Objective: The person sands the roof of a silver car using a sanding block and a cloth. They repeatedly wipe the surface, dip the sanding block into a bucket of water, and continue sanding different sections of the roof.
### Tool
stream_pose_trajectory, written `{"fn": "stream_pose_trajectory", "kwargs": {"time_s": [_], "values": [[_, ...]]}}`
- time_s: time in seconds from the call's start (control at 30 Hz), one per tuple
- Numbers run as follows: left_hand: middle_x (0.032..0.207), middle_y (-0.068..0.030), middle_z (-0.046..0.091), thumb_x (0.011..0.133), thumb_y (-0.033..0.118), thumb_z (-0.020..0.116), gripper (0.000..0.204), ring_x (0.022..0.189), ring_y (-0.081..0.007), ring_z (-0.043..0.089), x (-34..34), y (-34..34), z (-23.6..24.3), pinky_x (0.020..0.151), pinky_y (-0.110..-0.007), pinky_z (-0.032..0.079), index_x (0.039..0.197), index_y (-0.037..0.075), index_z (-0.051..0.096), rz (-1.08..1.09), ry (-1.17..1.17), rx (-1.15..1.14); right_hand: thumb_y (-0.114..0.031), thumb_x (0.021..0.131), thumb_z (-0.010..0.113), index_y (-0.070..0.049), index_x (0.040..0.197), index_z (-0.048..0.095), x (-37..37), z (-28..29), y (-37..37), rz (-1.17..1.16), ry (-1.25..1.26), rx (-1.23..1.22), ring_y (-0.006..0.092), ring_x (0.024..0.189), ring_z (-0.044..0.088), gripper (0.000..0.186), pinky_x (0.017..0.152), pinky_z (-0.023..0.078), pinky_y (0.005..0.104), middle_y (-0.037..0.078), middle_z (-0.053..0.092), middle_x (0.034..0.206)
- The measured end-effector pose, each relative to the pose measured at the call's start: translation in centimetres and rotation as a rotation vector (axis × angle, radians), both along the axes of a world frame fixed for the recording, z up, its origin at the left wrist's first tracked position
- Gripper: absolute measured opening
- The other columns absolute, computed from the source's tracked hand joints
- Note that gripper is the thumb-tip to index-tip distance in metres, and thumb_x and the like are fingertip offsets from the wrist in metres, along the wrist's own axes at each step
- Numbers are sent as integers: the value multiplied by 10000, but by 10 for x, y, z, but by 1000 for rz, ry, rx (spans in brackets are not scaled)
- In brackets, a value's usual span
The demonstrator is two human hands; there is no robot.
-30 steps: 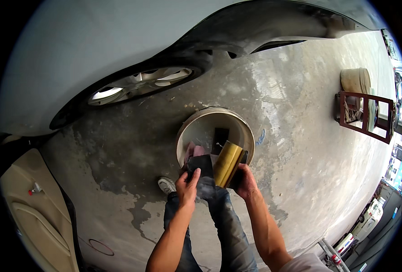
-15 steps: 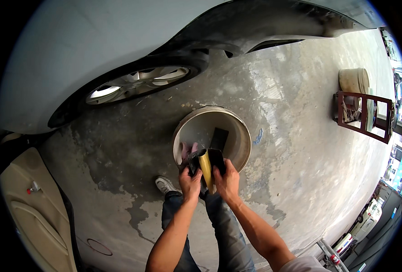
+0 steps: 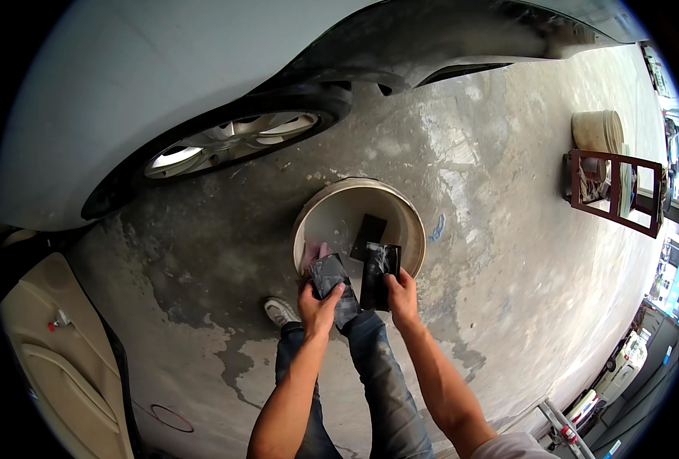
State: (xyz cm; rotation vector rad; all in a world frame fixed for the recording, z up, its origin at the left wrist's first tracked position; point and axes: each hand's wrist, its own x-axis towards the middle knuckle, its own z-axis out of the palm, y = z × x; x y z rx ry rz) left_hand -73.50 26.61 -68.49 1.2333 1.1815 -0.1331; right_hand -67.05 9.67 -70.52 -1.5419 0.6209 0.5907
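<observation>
Here, the hands [image 3: 317, 310] grip dark slabs [image 3: 376, 277] by their outer sides.

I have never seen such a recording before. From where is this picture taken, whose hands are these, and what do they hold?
There is no robot here, only a person who wears the camera on the head, looking down. Its wide lens bends straight edges. The left hand holds a dark grey flat piece, the right hand a black rectangular piece, both with pale smears. Below, a round bucket stands on the floor, with another dark slab and something pink inside. At upper left is a car wheel.
</observation>
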Motion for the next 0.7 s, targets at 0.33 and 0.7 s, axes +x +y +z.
{"fn": "stream_pose_trajectory", "kwargs": {"time_s": [0.33, 0.7], "values": [[1191, -133, 713, 953, 373, 719, 481, 1058, -232, 673, -6, 15, -5, 915, -346, 511, 1248, -3, 667, -242, -18, -31, -187, 916, 790, -23, 1151, 710, 17, 50, 15, 197, 508, 561, 128, 921, 692, 296, 841, 562, 313, 37, 741, 1028], [1285, -293, 621, 750, 265, 825, 857, 1169, -469, 598, 71, 15, -75, 1000, -489, 476, 1470, 50, 414, -560, 74, 400, -102, 902, 791, 0, 1032, 731, 14, 6, -10, -292, 64, -35, 118, 812, 685, 175, 762, 554, 287, 39, 748, 942]]}}
